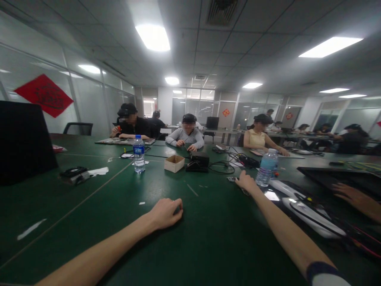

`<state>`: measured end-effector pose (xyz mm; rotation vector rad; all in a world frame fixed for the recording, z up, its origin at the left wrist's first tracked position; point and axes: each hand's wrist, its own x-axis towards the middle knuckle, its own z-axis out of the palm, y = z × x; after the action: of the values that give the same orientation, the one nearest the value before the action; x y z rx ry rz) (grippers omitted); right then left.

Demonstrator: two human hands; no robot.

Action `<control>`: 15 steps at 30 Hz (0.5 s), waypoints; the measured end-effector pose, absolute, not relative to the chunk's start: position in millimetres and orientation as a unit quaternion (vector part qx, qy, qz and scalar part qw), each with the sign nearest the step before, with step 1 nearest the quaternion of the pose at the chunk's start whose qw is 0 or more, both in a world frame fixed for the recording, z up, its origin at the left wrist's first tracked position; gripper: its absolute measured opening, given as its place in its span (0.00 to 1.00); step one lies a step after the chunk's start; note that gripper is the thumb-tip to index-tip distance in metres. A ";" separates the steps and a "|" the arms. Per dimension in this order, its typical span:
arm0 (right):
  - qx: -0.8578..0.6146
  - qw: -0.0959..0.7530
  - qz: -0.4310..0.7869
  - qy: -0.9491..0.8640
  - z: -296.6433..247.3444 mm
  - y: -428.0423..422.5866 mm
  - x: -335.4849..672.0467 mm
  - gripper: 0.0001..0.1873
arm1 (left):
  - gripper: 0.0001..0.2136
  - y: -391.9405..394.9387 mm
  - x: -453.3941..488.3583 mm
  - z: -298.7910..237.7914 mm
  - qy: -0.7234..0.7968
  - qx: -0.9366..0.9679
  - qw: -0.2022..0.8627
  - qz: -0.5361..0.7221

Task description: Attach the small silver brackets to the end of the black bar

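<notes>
"Green table [89,206], both arms stretched out over it. What's in the hands?"

"Nothing that I can make out. The left hand [165,212] lies well in from the near edge, fingers curled into a loose fist on the bare top. The right hand [245,182] is further out, toward the right edge, back up and fingers pointing away. I cannot tell whether they are spread or pinched."

"What's closest to it?"

"A small dark piece [231,178] lies flat just beside the fingertips, on the side toward the table's middle. A clear water bottle [267,167] stands upright just beside the hand on the other side."

"That bottle worries me."

"Rightly, I'd say. A sideways sweep of the wrist could tip it onto the white-and-black casing [306,212] lying along the right edge. A nudge could also send the small piece skidding toward the cables [222,167] beyond it."

"Anyone else nearby?"

"Another person's hand [354,196] rests at the right edge, apart from both. The cardboard box [174,163] is well clear, toward the far side."
</notes>
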<state>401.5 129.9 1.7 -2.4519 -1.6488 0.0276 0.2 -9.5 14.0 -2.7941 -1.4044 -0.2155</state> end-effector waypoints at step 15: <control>-0.801 0.088 -0.021 -0.592 -10.9 141.3 406.8 0.28 | 0.10 -7.9 0.3 11.8 -0.437 -0.898 -0.003 -0.060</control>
<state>406.8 141.3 -10.9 -2.3829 -1.7629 -0.0619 0.3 -7.9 11.8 -2.8255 -1.3748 -0.1904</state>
